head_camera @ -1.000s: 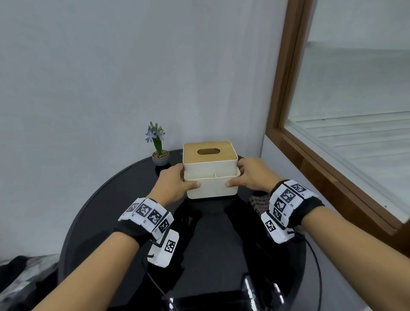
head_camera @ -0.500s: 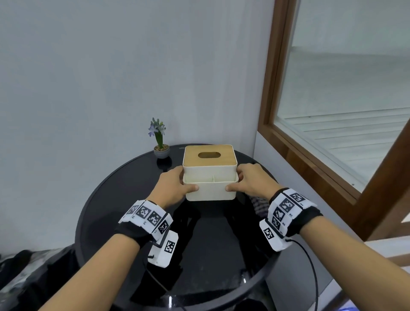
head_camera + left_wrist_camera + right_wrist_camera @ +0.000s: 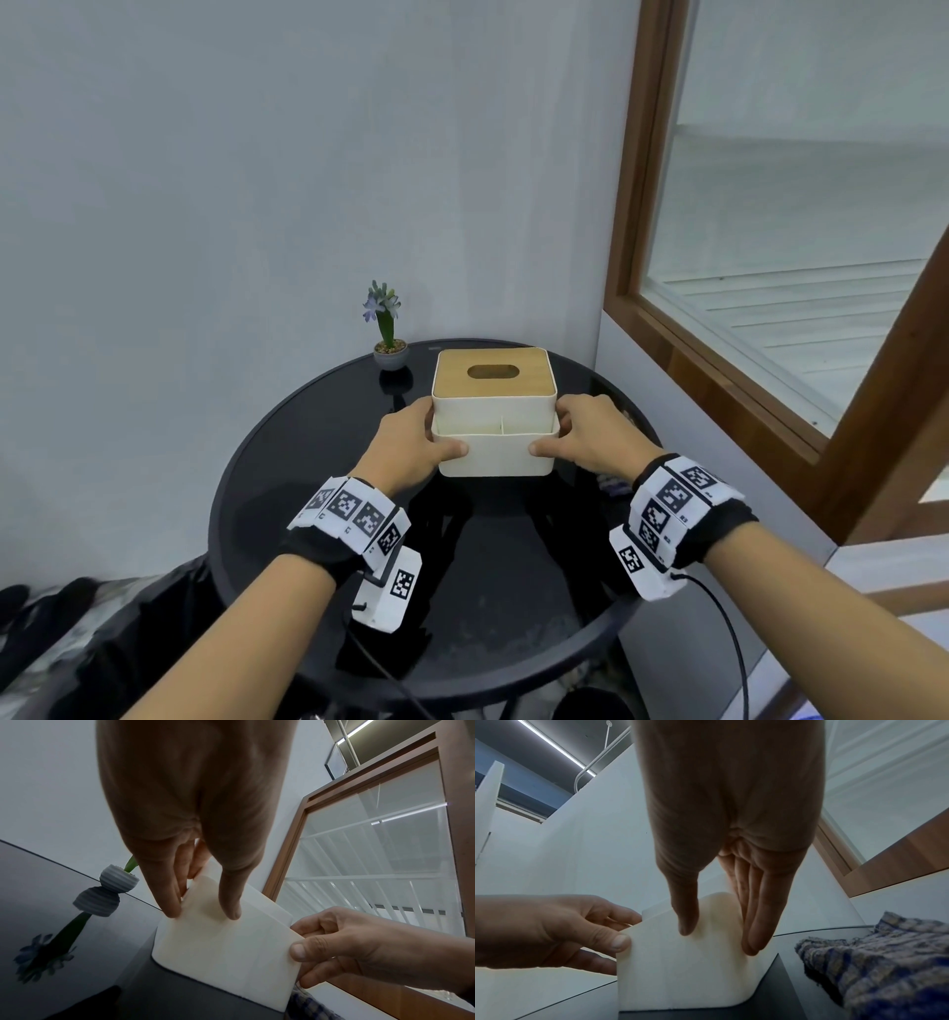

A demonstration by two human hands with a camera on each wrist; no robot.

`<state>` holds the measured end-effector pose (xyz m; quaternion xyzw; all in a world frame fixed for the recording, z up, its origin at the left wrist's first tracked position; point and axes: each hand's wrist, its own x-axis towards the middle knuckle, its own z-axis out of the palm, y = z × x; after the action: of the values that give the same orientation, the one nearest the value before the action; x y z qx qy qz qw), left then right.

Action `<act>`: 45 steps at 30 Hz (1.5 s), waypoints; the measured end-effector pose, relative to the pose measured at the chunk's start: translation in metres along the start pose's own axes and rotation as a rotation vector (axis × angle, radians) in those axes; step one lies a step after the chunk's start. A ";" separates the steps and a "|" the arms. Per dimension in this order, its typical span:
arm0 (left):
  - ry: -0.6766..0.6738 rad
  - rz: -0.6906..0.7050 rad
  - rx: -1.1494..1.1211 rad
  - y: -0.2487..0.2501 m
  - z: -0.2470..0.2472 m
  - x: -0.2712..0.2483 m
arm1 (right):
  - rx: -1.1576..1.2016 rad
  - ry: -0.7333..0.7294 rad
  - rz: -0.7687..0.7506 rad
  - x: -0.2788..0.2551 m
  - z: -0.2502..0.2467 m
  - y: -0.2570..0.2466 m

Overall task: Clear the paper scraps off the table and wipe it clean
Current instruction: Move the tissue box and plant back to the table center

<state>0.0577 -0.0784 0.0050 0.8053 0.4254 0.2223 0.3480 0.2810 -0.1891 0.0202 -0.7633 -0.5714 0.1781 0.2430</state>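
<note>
A cream tissue box (image 3: 493, 411) with a wooden lid stands at the back of the round black glass table (image 3: 308, 462). My left hand (image 3: 418, 437) grips its left side and my right hand (image 3: 590, 437) its right side, thumbs on the front wall. In the left wrist view the left hand (image 3: 203, 910) pinches the box (image 3: 226, 947) at its corner. The right hand (image 3: 716, 939) does the same on the box (image 3: 680, 973) in the right wrist view. A blue checked cloth (image 3: 875, 963) lies just right of the box, mostly hidden behind my right wrist (image 3: 611, 483). No paper scraps show.
A small potted flower (image 3: 388, 334) stands at the table's back edge, left of the box. A white wall is behind the table and a wood-framed window (image 3: 719, 385) is close on the right. Dark things lie on the floor at the left.
The head view has pulled back, so more of the table rim shows. Both hands keep the same hold on the tissue box, which stays beside the flower pot.
</note>
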 end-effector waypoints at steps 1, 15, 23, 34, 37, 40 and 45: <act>0.001 -0.002 -0.001 0.000 0.000 -0.001 | 0.001 0.001 0.000 -0.001 0.000 -0.001; 0.012 -0.029 -0.019 0.003 0.001 -0.012 | 0.007 -0.010 0.037 -0.009 0.001 0.003; -0.004 -0.028 -0.013 0.004 0.002 -0.006 | 0.048 -0.039 0.030 -0.006 0.004 0.006; 0.030 -0.050 0.173 0.004 0.007 0.001 | 0.019 -0.048 0.035 0.016 0.000 0.006; 0.038 -0.043 0.172 0.004 0.008 0.002 | 0.058 -0.054 0.012 0.020 -0.005 0.006; 0.046 -0.044 0.183 0.005 0.008 0.003 | 0.072 -0.063 0.007 0.024 -0.007 0.004; 0.050 -0.053 0.183 0.004 0.008 0.006 | 0.091 -0.063 0.014 0.029 -0.006 0.005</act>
<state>0.0680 -0.0783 0.0034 0.8163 0.4736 0.1935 0.2682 0.2970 -0.1635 0.0225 -0.7497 -0.5646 0.2293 0.2580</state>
